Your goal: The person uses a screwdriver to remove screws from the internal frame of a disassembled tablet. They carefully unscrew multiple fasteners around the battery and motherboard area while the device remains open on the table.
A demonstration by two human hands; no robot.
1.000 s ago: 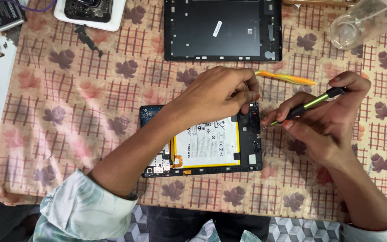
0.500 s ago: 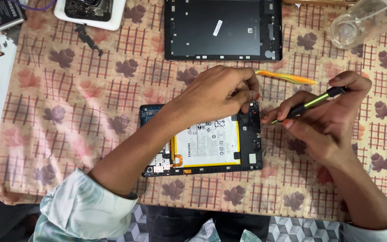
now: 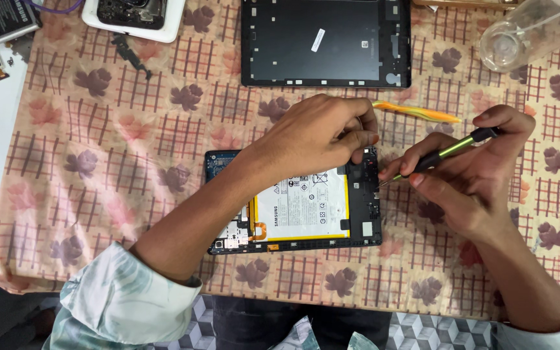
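Floral checked tablecloth (image 3: 98, 162) covers your work table. Opened black tablet with a white battery pack (image 3: 303, 207) lies at centre, just in front of you. Your left hand (image 3: 312, 139) rests on its upper right corner, fingers pinched together there; what they pinch is hidden. Your right hand (image 3: 478, 175) is closed on a thin green-and-black screwdriver (image 3: 439, 155), tip touching the tablet's right edge. Detached black back cover (image 3: 325, 42) sits beyond, orange plastic pry tool (image 3: 413, 113) beside it, clear glass jar (image 3: 520, 32) far right.
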